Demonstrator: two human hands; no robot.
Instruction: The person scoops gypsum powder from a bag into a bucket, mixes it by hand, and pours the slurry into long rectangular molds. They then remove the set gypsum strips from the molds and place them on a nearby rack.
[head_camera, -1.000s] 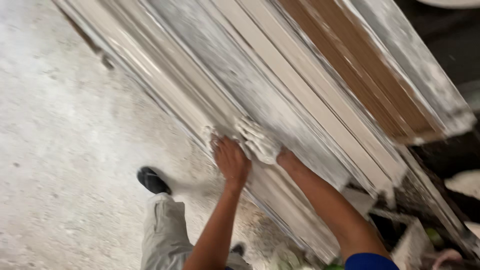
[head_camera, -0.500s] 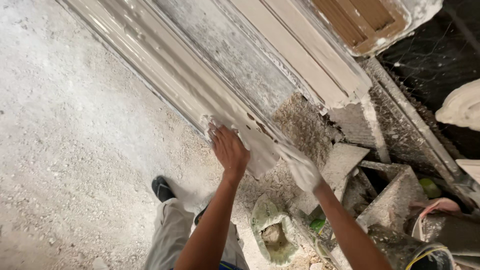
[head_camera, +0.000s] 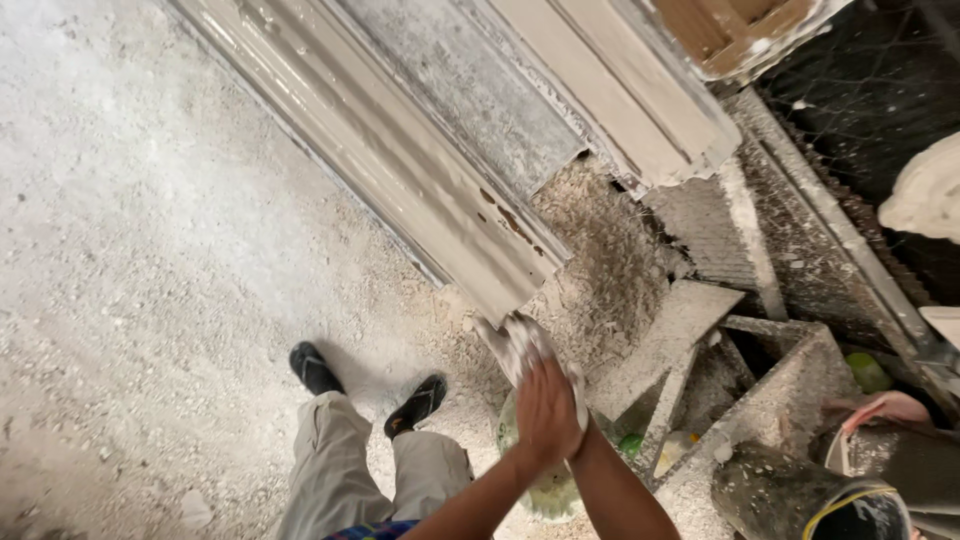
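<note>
Now my hands (head_camera: 545, 400) press together on a white plaster-caked rag (head_camera: 510, 345) — the moulded panel (head_camera: 400, 190) looks coated, its chipped end still bare.

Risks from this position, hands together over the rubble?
1. Both hands are pressed together, coated in white plaster, so grip may be slippery.
2. The long moulded panel ends unsupported above loose rubble; it could slide.
3. Feet in open sandals stand by rough concrete blocks: likely toe and trip hazards.
</note>
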